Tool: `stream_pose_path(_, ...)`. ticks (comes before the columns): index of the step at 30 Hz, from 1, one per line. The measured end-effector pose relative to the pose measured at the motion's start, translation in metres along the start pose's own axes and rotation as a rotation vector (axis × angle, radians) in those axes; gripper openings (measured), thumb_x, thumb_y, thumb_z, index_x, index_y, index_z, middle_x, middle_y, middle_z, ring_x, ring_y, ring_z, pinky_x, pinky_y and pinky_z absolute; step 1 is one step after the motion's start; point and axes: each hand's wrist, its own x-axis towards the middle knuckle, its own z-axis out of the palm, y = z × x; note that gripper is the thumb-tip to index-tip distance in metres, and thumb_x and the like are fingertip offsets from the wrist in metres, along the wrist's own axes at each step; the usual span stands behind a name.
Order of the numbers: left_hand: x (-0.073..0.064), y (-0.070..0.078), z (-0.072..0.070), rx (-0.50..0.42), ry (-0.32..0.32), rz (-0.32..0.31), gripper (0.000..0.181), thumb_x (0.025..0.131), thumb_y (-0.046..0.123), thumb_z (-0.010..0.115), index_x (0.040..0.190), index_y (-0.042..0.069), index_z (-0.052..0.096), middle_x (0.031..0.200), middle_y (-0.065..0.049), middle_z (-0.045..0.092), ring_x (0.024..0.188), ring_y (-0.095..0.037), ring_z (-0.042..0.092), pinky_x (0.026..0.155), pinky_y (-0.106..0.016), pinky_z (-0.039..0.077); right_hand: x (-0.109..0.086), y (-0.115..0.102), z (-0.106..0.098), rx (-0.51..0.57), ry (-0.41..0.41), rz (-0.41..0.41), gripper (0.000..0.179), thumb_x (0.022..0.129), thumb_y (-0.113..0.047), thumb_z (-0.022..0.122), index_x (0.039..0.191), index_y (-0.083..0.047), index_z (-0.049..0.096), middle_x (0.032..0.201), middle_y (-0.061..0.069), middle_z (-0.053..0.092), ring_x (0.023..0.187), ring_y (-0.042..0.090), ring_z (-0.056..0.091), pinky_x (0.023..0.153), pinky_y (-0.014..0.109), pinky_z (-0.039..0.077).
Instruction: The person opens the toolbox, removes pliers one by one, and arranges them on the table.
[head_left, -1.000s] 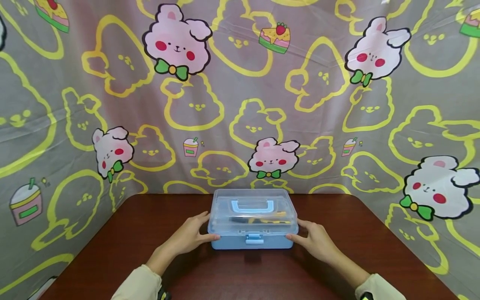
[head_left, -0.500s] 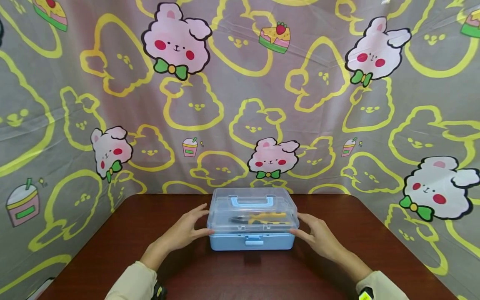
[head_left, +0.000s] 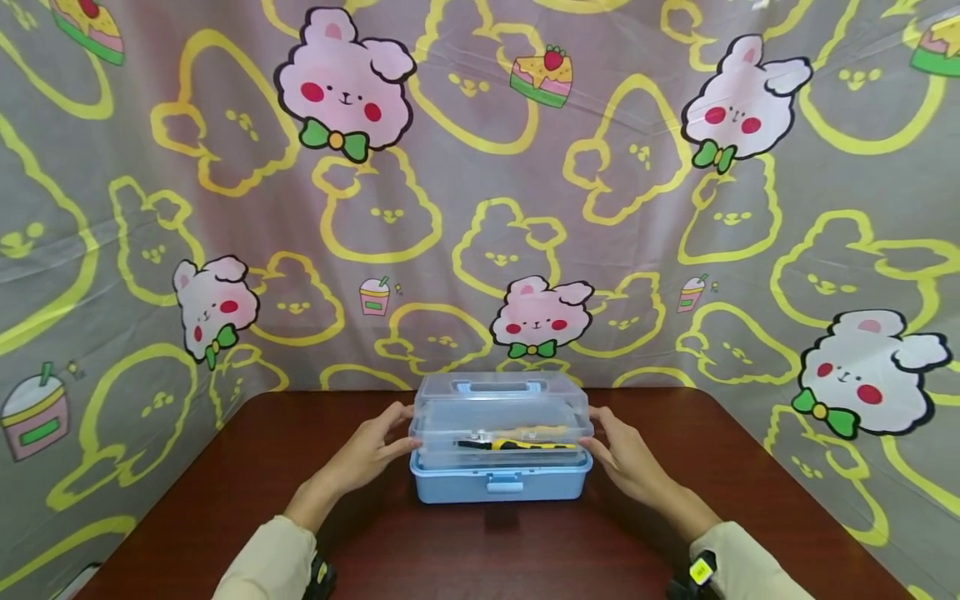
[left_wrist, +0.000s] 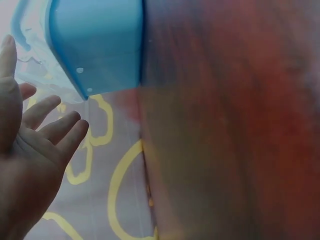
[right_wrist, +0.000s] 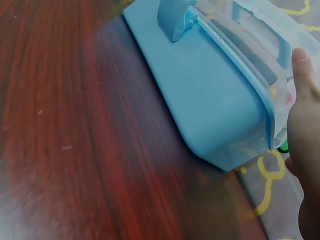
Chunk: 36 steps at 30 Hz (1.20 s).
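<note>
Left hand [head_left: 360, 458], right hand [head_left: 633, 462] (spread) against lid [head_left: 498, 410]

Cloth [head_left: 465, 175] (rabbit-printed) behind brown table [head_left: 495, 567]

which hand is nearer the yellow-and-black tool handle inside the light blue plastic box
Right. The right hand touches the right end of the clear plastic lid, just beyond the yellow-and-black handle; the left hand touches the lid's left end, across a wider gap.

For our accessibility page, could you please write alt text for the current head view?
A person's left hand and right hand touch opposite ends of the partly raised clear lid of a light-blue toolbox on a brown table; a yellow tool, apparently pliers, shows inside.
</note>
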Motion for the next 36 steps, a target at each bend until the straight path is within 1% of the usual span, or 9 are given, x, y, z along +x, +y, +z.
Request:
stream_pose_path(3, 0.002, 0.001, -0.003, 0.027, 0.005, 0.0, 0.025, 0.1, 0.024, 0.07, 0.12, 0.016, 0.058, 0.133, -0.005, 0.065, 0.121, -0.023, 0.06, 0.1, -0.057, 0.045, 0.005, -0.001, 0.002, 0.041, 0.02, -0.009, 0.035, 0.098, -0.009, 0.071, 0.128, -0.002, 0.055, 0.126, 0.012, 0.068, 0.102, 0.025, 0.071, 0.083, 0.047, 0.057)
stream_pose_path(8, 0.005, 0.008, -0.007, 0.067, 0.017, 0.011, 0.021, 0.103, 0.027, 0.067, 0.118, 0.017, 0.056, 0.128, -0.001, 0.066, 0.116, -0.019, 0.059, 0.098, -0.051, 0.046, 0.014, -0.006, -0.001, 0.017, 0.067, 0.008, 0.026, 0.101, -0.022, 0.068, 0.119, -0.005, 0.058, 0.112, 0.009, 0.072, 0.092, 0.02, 0.071, 0.075, 0.046, 0.058)
stream_pose_path(15, 0.012, 0.011, -0.01, 0.085, 0.057, 0.019, 0.014, 0.106, 0.025, 0.063, 0.107, 0.016, 0.052, 0.109, -0.002, 0.068, 0.091, -0.023, 0.063, 0.075, -0.037, 0.049, 0.027, -0.016, -0.007, -0.021, 0.111, 0.061, 0.024, 0.102, -0.032, 0.066, 0.103, -0.009, 0.06, 0.089, -0.001, 0.065, 0.074, 0.015, 0.054, 0.061, 0.031, 0.043)
stream_pose_path(23, 0.021, 0.014, -0.015, 0.094, 0.093, -0.019, 0.016, 0.108, 0.028, 0.059, 0.113, 0.015, 0.051, 0.114, -0.013, 0.072, 0.108, -0.033, 0.067, 0.089, -0.054, 0.051, 0.039, -0.021, -0.008, -0.011, 0.098, 0.119, 0.028, 0.105, -0.036, 0.059, 0.097, -0.01, 0.054, 0.077, -0.005, 0.048, 0.071, 0.015, 0.05, 0.061, 0.03, 0.041)
stream_pose_path(25, 0.024, 0.016, -0.017, 0.092, 0.087, -0.022, 0.016, 0.109, 0.028, 0.057, 0.115, 0.015, 0.051, 0.117, -0.014, 0.072, 0.112, -0.034, 0.067, 0.09, -0.056, 0.05, 0.043, -0.022, -0.008, 0.005, 0.097, 0.13, 0.031, 0.107, -0.038, 0.056, 0.095, -0.01, 0.052, 0.076, -0.004, 0.045, 0.071, 0.016, 0.049, 0.062, 0.031, 0.039)
stream_pose_path(27, 0.027, 0.017, -0.02, 0.099, 0.083, -0.024, 0.015, 0.11, 0.028, 0.054, 0.117, 0.014, 0.051, 0.113, -0.015, 0.072, 0.107, -0.034, 0.068, 0.087, -0.055, 0.051, 0.049, -0.023, -0.009, 0.016, 0.097, 0.151, 0.034, 0.108, -0.04, 0.053, 0.093, -0.01, 0.049, 0.075, -0.003, 0.042, 0.07, 0.017, 0.048, 0.061, 0.031, 0.038)
stream_pose_path(29, 0.031, 0.019, -0.023, 0.115, 0.089, -0.032, 0.018, 0.111, 0.028, 0.052, 0.121, 0.014, 0.052, 0.111, -0.014, 0.072, 0.099, -0.031, 0.068, 0.082, -0.05, 0.05, 0.055, -0.022, -0.009, 0.037, 0.087, 0.192, 0.035, 0.109, -0.04, 0.051, 0.091, -0.01, 0.047, 0.074, -0.001, 0.04, 0.069, 0.018, 0.046, 0.061, 0.032, 0.037)
stream_pose_path(31, 0.036, 0.019, -0.025, 0.124, 0.097, -0.049, 0.024, 0.111, 0.031, 0.05, 0.127, 0.013, 0.052, 0.114, -0.015, 0.07, 0.099, -0.031, 0.068, 0.083, -0.051, 0.05, 0.063, -0.02, -0.009, 0.054, 0.079, 0.235, 0.036, 0.11, -0.039, 0.049, 0.09, -0.01, 0.046, 0.074, 0.001, 0.039, 0.067, 0.02, 0.045, 0.06, 0.032, 0.035)
stream_pose_path(36, 0.049, 0.018, -0.028, 0.108, 0.131, -0.111, 0.035, 0.111, 0.036, 0.051, 0.139, 0.015, 0.049, 0.125, -0.019, 0.067, 0.11, -0.038, 0.066, 0.088, -0.057, 0.05, 0.081, -0.016, -0.009, 0.121, 0.049, 0.359, 0.036, 0.113, -0.035, 0.045, 0.091, -0.007, 0.046, 0.076, 0.006, 0.042, 0.066, 0.023, 0.045, 0.059, 0.033, 0.037)
